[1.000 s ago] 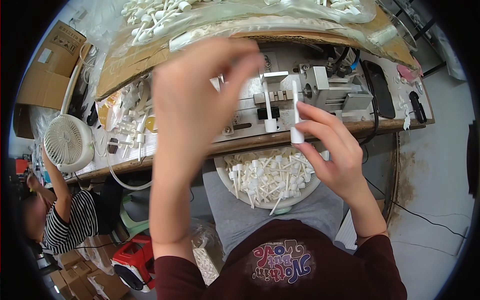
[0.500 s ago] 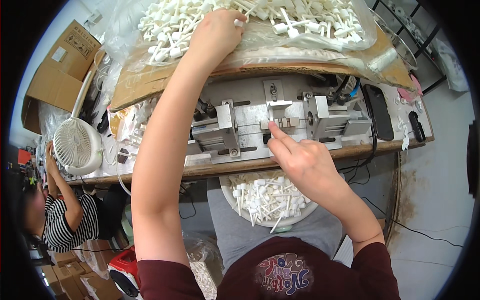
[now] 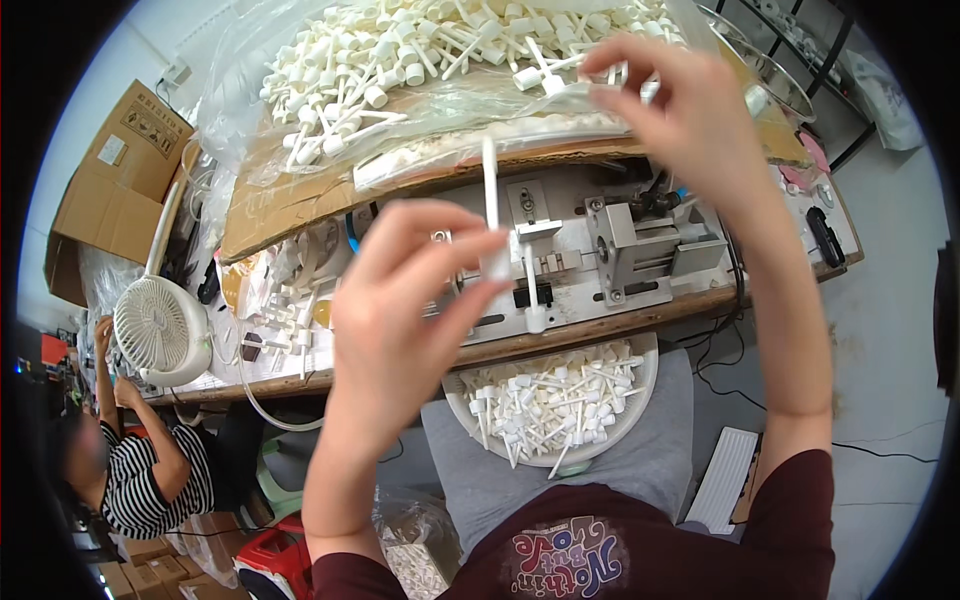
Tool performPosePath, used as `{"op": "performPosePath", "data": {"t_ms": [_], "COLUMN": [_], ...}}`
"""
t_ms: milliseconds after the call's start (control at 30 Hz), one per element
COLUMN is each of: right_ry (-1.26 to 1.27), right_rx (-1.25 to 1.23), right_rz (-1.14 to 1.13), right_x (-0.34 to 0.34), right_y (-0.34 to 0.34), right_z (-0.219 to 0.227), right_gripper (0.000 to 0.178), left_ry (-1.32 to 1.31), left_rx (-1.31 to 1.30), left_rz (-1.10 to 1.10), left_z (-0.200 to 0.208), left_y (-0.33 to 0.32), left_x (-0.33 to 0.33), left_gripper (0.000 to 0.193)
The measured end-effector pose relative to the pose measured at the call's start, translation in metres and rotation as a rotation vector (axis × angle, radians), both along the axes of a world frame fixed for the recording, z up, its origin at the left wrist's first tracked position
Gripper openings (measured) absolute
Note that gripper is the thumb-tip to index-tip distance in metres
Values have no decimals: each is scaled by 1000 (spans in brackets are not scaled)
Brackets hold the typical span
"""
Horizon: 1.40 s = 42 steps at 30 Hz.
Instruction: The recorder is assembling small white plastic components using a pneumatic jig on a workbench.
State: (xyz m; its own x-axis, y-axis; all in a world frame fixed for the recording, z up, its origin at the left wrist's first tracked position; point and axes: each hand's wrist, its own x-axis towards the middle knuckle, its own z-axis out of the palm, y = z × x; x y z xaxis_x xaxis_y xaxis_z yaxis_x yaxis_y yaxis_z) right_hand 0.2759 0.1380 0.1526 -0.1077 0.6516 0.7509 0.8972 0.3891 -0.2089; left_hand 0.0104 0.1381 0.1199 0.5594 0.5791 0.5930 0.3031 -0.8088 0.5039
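The left hand (image 3: 400, 310) pinches a white tube (image 3: 490, 195) upright, its long axis vertical, just above the jig (image 3: 600, 250) (nearer than the right). The right hand (image 3: 690, 120) closes on a white part (image 3: 610, 85) over the pile (image 3: 400, 60), farther back.

The left hand (image 3: 400, 310) hides the lower end of the white plastic stick (image 3: 490, 190) it pinches

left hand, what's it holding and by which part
The left hand pinches a white plastic stick at its lower end, between thumb and fingers, so the stem stands upright above them. The right hand grips another white piece by the heap.
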Motion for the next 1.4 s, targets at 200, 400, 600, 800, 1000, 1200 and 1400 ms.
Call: {"op": "performPosePath", "data": {"t_ms": [200, 400, 600, 800, 1000, 1200, 1400], "right_ry": [-694, -783, -648, -455, 300, 952, 1455], "right_rx": [-63, -771, -694, -509, -477, -319, -488], "right_rz": [46, -265, -191, 20, 201, 378, 541], "right_x": [47, -3, 16, 17, 45, 5, -54], "right_y": [84, 97, 100, 94, 109, 42, -45], "right_z": [13, 21, 10, 9, 13, 21, -35], "right_gripper": [43, 45, 37, 23, 19, 15, 17], "left_ry": [123, 199, 283, 301, 321, 203, -287], "left_rx": [93, 112, 132, 170, 143, 22, -48], "left_rz": [40, 149, 157, 175, 175, 134, 48], "left_z": [-40, -70, -79, -80, -77, -71, -47], "left_y": [-34, -47, -52, -42, -43, -40, -50], "left_x": [7, 14, 22, 23, 28, 22, 32], "left_gripper": [29, 28, 26, 26, 26, 42, 62]}}
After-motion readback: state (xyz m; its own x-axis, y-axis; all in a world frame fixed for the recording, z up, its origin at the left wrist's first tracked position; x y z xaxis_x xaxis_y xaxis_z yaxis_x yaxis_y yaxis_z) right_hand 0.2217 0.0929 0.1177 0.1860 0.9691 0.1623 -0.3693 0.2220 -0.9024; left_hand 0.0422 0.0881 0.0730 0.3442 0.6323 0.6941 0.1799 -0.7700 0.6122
